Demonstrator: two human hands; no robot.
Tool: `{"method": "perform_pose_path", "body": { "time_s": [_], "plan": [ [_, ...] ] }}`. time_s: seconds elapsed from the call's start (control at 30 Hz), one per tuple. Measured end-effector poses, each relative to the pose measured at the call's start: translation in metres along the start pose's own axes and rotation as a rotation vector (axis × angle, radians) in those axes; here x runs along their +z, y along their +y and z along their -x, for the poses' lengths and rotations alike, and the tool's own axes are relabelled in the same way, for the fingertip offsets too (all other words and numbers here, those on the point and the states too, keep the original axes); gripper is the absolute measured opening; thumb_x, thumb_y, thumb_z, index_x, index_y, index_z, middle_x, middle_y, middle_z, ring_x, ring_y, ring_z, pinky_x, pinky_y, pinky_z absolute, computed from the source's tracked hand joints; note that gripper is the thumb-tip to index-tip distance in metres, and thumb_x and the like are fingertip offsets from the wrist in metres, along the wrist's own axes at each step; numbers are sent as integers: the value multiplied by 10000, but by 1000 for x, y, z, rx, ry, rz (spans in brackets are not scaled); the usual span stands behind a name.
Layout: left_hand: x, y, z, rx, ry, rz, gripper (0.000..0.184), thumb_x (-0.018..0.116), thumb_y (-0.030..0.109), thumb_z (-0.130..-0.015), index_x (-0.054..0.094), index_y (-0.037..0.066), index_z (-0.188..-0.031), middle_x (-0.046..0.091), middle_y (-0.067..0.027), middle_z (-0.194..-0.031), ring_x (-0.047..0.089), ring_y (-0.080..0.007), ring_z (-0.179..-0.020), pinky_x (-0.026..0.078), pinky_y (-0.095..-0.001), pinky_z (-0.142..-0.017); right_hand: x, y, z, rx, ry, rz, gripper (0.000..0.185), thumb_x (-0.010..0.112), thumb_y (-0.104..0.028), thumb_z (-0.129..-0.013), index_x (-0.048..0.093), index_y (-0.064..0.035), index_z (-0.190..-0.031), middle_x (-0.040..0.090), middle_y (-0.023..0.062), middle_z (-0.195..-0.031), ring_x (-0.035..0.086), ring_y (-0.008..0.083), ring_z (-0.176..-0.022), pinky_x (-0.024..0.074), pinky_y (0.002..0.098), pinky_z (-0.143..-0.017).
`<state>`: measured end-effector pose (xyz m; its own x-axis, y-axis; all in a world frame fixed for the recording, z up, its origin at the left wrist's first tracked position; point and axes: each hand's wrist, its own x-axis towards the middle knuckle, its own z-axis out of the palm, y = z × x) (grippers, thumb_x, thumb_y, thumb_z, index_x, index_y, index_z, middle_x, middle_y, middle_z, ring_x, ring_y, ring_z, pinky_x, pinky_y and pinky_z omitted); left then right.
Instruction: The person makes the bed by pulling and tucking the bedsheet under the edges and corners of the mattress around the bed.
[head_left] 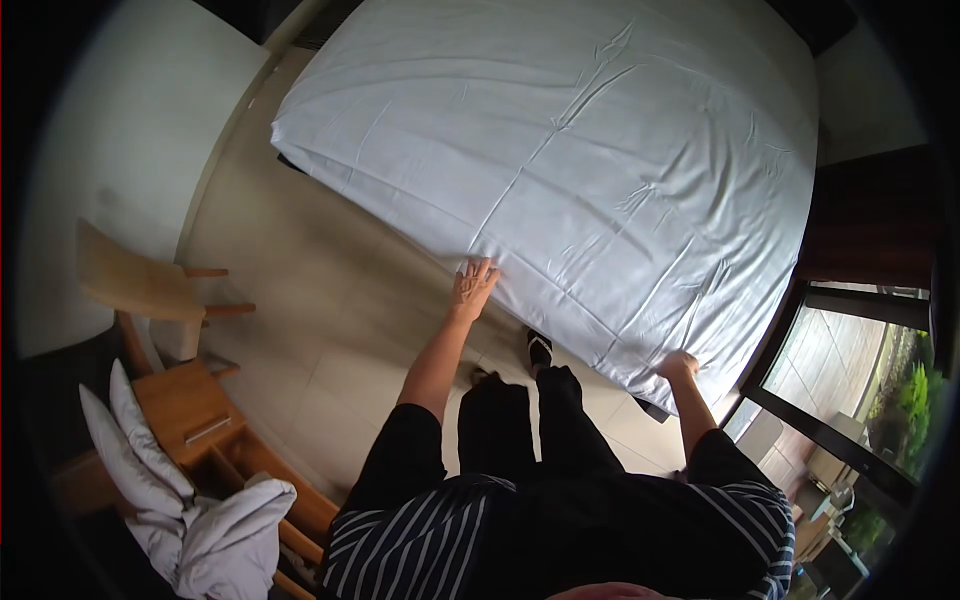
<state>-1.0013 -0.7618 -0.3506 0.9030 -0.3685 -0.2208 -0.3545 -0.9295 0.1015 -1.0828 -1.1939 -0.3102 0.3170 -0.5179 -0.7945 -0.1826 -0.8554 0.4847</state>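
Note:
A white bed sheet (600, 200) covers a wide mattress, with fold lines and wrinkles across its top. My left hand (475, 288) rests at the sheet's near edge, its fingers somewhat apart and touching the cloth. Farther right, by the near corner of the bed, my right hand (680, 366) is closed on the sheet; its fingers are slightly blurred. Part of a dark bed base (652, 409) shows beneath that corner.
Tiled floor (330, 270) runs along the bedside, under my feet. At left stand a beige chair (140, 275) and a wooden cabinet (185, 405), with white pillows (130, 450) and bunched white bedding (235, 540) close by. A glass door (835, 350) lies at right.

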Motion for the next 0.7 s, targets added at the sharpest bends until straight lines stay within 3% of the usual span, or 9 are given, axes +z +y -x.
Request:
{"method": "perform_pose_path", "body": {
  "time_s": [0.07, 0.1, 0.17, 0.27, 0.33, 0.43, 0.5, 0.57, 0.7],
  "plan": [
    [13, -21, -17, 108, -13, -11, 248, 515, 118, -763, 554, 110, -1008, 436, -73, -1141, 446, -270, -1079, 445, -383, -819, -10, -43, -7, -270, 269, -14, 431, 610, -471, -640, 641, -165, -943, 616, 39, -1004, 557, 220, -1006, 461, 335, -803],
    [21, -32, -22, 257, 42, -77, 116, 517, 107, -742, 589, 80, -829, 475, -67, -1006, 488, -236, -976, 479, -347, -750, -25, -70, 22, -392, 456, -137, 384, 639, -396, -597, 634, -190, -921, 616, 47, -929, 572, 223, -932, 467, 361, -746],
    [28, -49, -34, 430, 20, -6, 80, 518, 109, -736, 589, 78, -755, 481, -61, -972, 499, -224, -948, 486, -344, -732, -51, -131, 71, -540, 597, -299, 470, 703, -369, -571, 594, -176, -986, 579, 95, -911, 558, 272, -900, 453, 375, -780],
    [24, -68, -42, 595, 70, 88, 56, 516, 105, -729, 566, 81, -737, 489, -46, -906, 480, -191, -935, 476, -346, -703, -67, -231, 105, -495, 480, -73, 792, 740, -466, -533, 440, -77, -1154, 462, 128, -1104, 457, 271, -1047, 453, 381, -778],
    [-4, -70, -32, 667, 195, -14, 59, 521, 116, -728, 577, 102, -740, 508, -30, -878, 471, -188, -961, 479, -362, -696, -66, -274, 113, -440, 648, 66, 599, 697, -375, -632, 493, -40, -1084, 513, 118, -1022, 494, 264, -973, 458, 373, -769],
    [35, -83, -28, 593, 244, -19, 74, 531, 128, -721, 580, 100, -769, 511, -23, -845, 455, -189, -952, 473, -372, -688, -40, -319, 61, -261, 622, 38, 292, 611, -201, -726, 584, -39, -967, 589, 95, -929, 558, 245, -902, 474, 348, -734],
    [43, -85, -36, 634, 168, -31, 86, 531, 136, -713, 583, 89, -761, 507, -24, -842, 459, -186, -945, 463, -359, -705, -50, -309, 72, -429, 556, 58, 170, 556, -107, -740, 623, -58, -889, 621, 86, -879, 592, 234, -858, 482, 333, -711],
    [50, -87, -45, 690, 138, -44, 89, 532, 114, -693, 608, 73, -717, 555, -48, -785, 517, -207, -884, 478, -330, -670, -57, -301, 79, -530, 554, 108, 141, 538, -72, -748, 653, -71, -829, 643, 100, -886, 623, 215, -844, 492, 314, -678],
    [78, -96, -44, 765, 51, 30, 91, 533, 81, -681, 623, 64, -673, 602, -77, -707, 596, -226, -754, 497, -324, -617, -54, -304, 76, -472, 561, 26, 146, 529, -69, -747, 655, -68, -821, 643, 101, -882, 622, 226, -851, 494, 324, -690]
  ]
}}
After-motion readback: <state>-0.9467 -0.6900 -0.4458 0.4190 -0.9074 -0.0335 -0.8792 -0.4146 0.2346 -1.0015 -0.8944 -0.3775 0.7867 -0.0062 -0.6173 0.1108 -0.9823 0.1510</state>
